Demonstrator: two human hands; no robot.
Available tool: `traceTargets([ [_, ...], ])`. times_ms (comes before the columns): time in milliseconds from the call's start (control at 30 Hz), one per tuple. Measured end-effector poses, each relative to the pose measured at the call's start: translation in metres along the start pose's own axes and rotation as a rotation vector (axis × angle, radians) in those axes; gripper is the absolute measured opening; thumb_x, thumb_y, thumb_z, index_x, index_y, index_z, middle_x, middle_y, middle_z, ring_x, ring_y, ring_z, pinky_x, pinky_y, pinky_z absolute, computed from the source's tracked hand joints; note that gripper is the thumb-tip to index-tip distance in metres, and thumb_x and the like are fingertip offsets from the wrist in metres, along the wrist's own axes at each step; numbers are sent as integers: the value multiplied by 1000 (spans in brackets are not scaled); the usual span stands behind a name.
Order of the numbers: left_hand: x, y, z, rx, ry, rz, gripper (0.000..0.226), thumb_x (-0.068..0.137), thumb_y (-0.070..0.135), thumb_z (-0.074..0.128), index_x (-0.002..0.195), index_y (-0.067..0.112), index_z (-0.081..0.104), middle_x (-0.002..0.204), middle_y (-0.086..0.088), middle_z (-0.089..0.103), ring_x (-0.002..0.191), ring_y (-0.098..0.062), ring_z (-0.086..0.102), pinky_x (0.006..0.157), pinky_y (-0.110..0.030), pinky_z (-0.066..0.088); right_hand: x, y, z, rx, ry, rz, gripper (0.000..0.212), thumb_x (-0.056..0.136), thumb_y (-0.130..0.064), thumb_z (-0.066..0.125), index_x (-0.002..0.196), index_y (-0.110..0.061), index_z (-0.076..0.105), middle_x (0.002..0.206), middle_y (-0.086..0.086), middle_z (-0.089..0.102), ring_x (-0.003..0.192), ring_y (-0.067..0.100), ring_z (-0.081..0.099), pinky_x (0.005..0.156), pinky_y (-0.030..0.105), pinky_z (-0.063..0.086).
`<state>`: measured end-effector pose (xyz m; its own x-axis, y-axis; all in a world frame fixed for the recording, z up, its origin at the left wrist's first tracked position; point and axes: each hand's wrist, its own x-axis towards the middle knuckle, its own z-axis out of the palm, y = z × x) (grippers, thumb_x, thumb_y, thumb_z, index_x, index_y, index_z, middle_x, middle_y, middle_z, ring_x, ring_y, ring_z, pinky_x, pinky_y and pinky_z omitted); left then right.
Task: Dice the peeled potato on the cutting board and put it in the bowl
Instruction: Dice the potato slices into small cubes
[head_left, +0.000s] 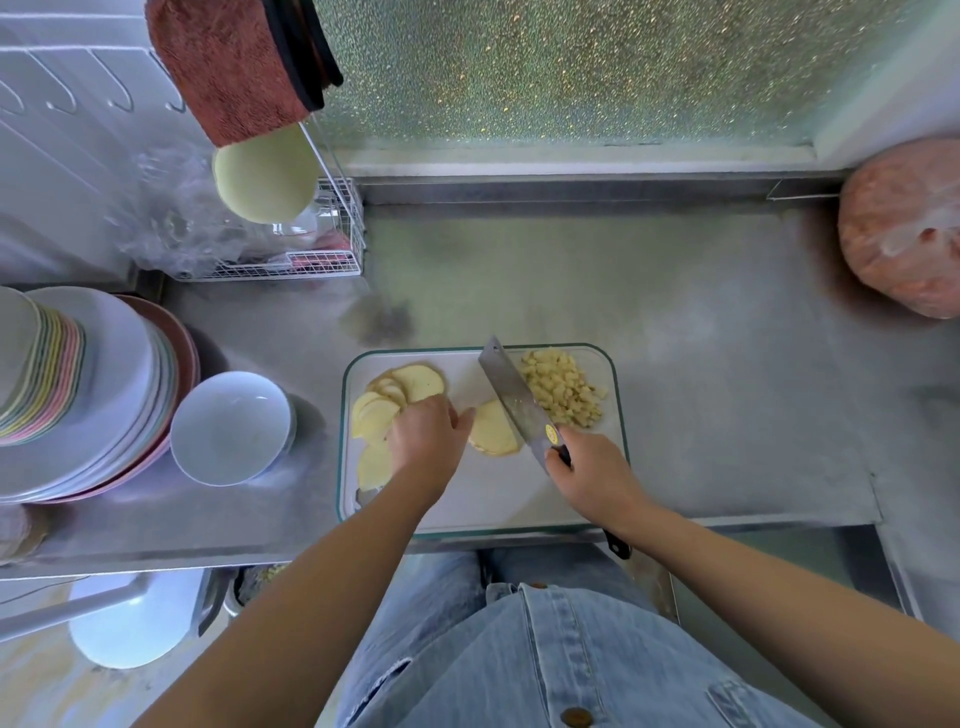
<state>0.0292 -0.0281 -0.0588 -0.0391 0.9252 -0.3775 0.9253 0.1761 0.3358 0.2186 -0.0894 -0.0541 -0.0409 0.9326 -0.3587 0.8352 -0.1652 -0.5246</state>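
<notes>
A white cutting board (483, 499) with a green rim lies on the steel counter. Potato slices (400, 389) fan out on its left side. A small stack of slices (491, 431) lies in the middle, and a pile of diced potato (561, 389) sits at the far right. My right hand (587, 467) grips the black handle of a cleaver (514, 395), whose blade lies between the stack and the dice. My left hand (426, 436) has curled fingers and rests over the left slices, thumb pointing at the stack. An empty white bowl (231, 428) stands left of the board.
Stacked plates (78, 395) sit at the far left beside the bowl. A wire rack (311, 249) with a plastic bag and a pale green lid stands at the back left. A pink bagged bundle (904, 228) lies at the back right. The counter's front edge runs just below the board.
</notes>
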Motion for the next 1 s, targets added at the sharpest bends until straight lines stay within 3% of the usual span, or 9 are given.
traceTargets([
  [100, 17, -13, -8, 89, 109, 94, 20, 95, 27, 54, 107, 16, 65, 107, -5, 62, 98, -25, 56, 70, -33, 46, 2, 0, -1, 25, 10, 14, 37, 93, -18, 46, 62, -19, 26, 53, -1, 35, 49, 17, 32, 50, 34, 18],
  [233, 40, -29, -10, 322, 10, 255, 50, 91, 6, 54, 137, 24, 45, 152, 1, 33, 140, -26, 24, 107, -36, 29, 2, 1, -3, 70, 15, 25, 38, 93, -16, 48, 62, -18, 26, 52, 0, 33, 49, 17, 28, 49, 32, 17],
  [400, 52, -32, -10, 490, 43, 340, 54, 90, 9, 56, 139, 26, 42, 143, 0, 41, 132, -25, 32, 104, -33, 31, 1, 1, -2, 91, -12, 67, 36, 93, -17, 46, 63, -17, 27, 54, 1, 35, 50, 17, 30, 50, 33, 19],
  [600, 66, -25, -22, 493, 40, 365, 34, 86, 18, 67, 115, 26, 52, 120, 3, 52, 116, -22, 42, 91, -31, 35, 5, -3, -4, 99, -10, 111, 34, 93, -20, 46, 64, -16, 29, 54, 1, 38, 49, 17, 31, 50, 33, 20],
  [667, 67, -24, -27, 338, 49, 348, 19, 88, 20, 67, 104, 23, 59, 109, 2, 59, 107, -23, 48, 87, -31, 37, 7, -4, -5, 129, -3, 118, 34, 93, -20, 46, 64, -16, 30, 53, 1, 38, 48, 17, 33, 50, 33, 22],
  [767, 64, -19, -39, -236, 63, 215, 9, 86, 16, 69, 91, 14, 63, 83, 2, 62, 80, -20, 57, 65, -28, 42, 9, -5, -6, 242, 22, 136, 32, 93, -20, 46, 65, -14, 32, 53, 12, 42, 47, 24, 42, 49, 42, 35],
  [833, 61, -12, -42, -550, 78, 79, 10, 84, 12, 70, 88, 13, 60, 76, 1, 60, 65, -16, 55, 58, -22, 42, 9, -6, -8, 299, 38, 154, 30, 93, -20, 47, 68, -8, 36, 57, 21, 47, 48, 26, 43, 52, 47, 43],
  [933, 50, -5, -34, -962, -131, -177, 16, 83, -2, 67, 89, 9, 59, 78, -10, 63, 53, -17, 61, 60, -26, 54, 9, -5, -9, 353, 54, 150, 30, 94, -19, 48, 69, -6, 37, 55, 15, 44, 48, 24, 42, 52, 48, 45],
  [1000, 36, -1, -21, -1068, -315, -306, 18, 81, -10, 66, 91, 2, 58, 78, -18, 64, 51, -20, 65, 60, -29, 59, 7, -3, -10, 357, 52, 153, 31, 94, -19, 48, 69, -4, 37, 56, 15, 45, 47, 23, 42, 51, 48, 45],
])
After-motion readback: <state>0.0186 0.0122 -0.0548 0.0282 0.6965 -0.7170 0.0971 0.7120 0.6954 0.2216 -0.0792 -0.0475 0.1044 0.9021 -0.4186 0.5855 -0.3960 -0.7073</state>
